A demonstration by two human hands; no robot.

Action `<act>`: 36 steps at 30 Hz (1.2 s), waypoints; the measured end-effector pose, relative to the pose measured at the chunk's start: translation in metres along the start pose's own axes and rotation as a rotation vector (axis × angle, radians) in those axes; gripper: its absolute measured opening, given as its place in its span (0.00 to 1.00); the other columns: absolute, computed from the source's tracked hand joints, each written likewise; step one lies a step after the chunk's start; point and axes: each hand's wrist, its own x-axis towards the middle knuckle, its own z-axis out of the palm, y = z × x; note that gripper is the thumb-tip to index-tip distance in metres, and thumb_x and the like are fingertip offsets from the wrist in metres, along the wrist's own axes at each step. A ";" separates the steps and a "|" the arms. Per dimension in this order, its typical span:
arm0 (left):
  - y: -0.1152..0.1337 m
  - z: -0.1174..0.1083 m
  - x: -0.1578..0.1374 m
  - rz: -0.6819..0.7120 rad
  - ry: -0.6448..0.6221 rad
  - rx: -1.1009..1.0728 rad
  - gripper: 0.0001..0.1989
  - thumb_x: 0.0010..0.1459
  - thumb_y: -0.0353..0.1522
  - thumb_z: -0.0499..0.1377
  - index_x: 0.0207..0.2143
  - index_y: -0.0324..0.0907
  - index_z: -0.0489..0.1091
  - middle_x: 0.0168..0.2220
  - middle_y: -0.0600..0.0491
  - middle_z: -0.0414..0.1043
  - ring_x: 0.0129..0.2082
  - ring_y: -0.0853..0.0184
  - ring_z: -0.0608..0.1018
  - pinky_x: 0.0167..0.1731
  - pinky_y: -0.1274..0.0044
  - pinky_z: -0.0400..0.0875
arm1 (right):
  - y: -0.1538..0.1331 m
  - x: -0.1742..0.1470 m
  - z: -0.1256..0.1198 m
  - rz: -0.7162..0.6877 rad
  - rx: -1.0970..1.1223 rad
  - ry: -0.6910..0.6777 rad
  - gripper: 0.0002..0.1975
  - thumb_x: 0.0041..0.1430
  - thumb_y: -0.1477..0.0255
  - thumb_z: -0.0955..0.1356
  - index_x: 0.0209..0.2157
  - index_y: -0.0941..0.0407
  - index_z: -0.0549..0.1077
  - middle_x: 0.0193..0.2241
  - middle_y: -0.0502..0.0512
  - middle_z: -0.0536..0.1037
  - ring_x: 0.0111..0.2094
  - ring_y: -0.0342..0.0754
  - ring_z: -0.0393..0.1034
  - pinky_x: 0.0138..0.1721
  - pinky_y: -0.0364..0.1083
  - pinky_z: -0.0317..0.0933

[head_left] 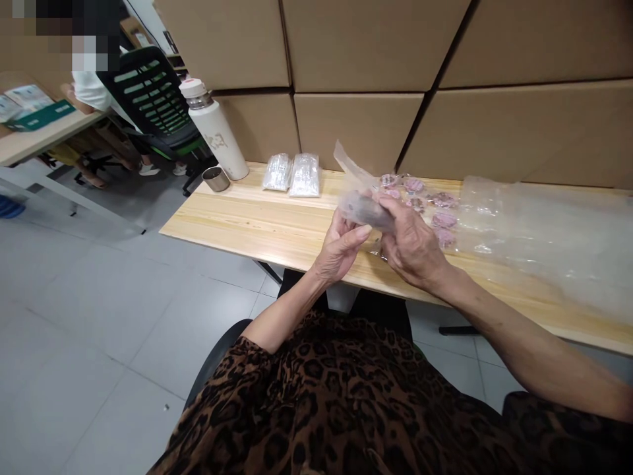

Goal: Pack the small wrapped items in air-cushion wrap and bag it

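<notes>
Between my two hands, above the bench, is a translucent plastic bag. One loose flap of it sticks up toward the boxes. My left hand grips its left end from below, thumb on the near side. My right hand is closed around the right end. A darker shape shows through the film, but I cannot tell what it is. Behind and right of my right hand lie several small clear packets with pink pieces. Farther right, a stack of flat translucent plastic bags covers the bench.
Large cardboard boxes line the back of the wooden bench. Two clear wrapped packs lie left of my hands. A white flask and a metal cup stand at the left end. Beyond, a person sits by a mesh chair.
</notes>
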 end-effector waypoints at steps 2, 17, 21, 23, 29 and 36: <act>-0.001 -0.001 0.003 -0.023 0.012 0.021 0.34 0.62 0.28 0.71 0.68 0.59 0.73 0.72 0.62 0.76 0.81 0.61 0.65 0.81 0.64 0.54 | -0.006 0.009 -0.016 0.120 0.148 -0.113 0.30 0.66 0.77 0.63 0.69 0.56 0.64 0.58 0.66 0.83 0.52 0.59 0.84 0.48 0.58 0.81; 0.011 0.017 0.031 -0.087 0.365 -0.119 0.23 0.57 0.23 0.75 0.54 0.47 0.83 0.55 0.53 0.88 0.70 0.56 0.80 0.74 0.59 0.70 | 0.019 0.063 -0.032 0.781 0.919 -0.470 0.27 0.40 0.49 0.86 0.37 0.49 0.83 0.38 0.54 0.85 0.43 0.56 0.81 0.46 0.56 0.79; 0.028 0.015 0.046 -0.045 0.453 -0.167 0.17 0.62 0.21 0.70 0.51 0.44 0.84 0.57 0.54 0.87 0.71 0.57 0.79 0.71 0.62 0.73 | 0.030 0.054 -0.028 0.736 0.786 -0.445 0.30 0.40 0.44 0.86 0.36 0.49 0.81 0.36 0.53 0.84 0.42 0.57 0.80 0.46 0.56 0.78; 0.034 0.011 0.052 -0.031 0.480 -0.184 0.17 0.63 0.20 0.68 0.52 0.44 0.84 0.58 0.54 0.86 0.72 0.58 0.78 0.69 0.65 0.75 | 0.040 0.046 -0.029 0.705 0.735 -0.447 0.31 0.43 0.42 0.84 0.39 0.49 0.82 0.38 0.55 0.85 0.44 0.58 0.80 0.47 0.57 0.78; 0.026 0.009 0.068 0.007 0.562 -0.195 0.22 0.60 0.19 0.71 0.55 0.42 0.82 0.58 0.52 0.87 0.71 0.58 0.80 0.68 0.67 0.77 | 0.036 0.032 -0.022 0.353 0.172 -0.132 0.30 0.67 0.52 0.72 0.64 0.52 0.76 0.64 0.66 0.78 0.65 0.68 0.73 0.67 0.72 0.67; 0.018 0.027 0.065 -0.051 0.491 -0.242 0.19 0.64 0.19 0.66 0.54 0.41 0.82 0.54 0.52 0.88 0.68 0.61 0.82 0.69 0.69 0.75 | 0.017 0.027 0.032 0.133 -0.111 -0.165 0.41 0.68 0.72 0.63 0.80 0.55 0.54 0.76 0.70 0.65 0.77 0.70 0.60 0.74 0.77 0.57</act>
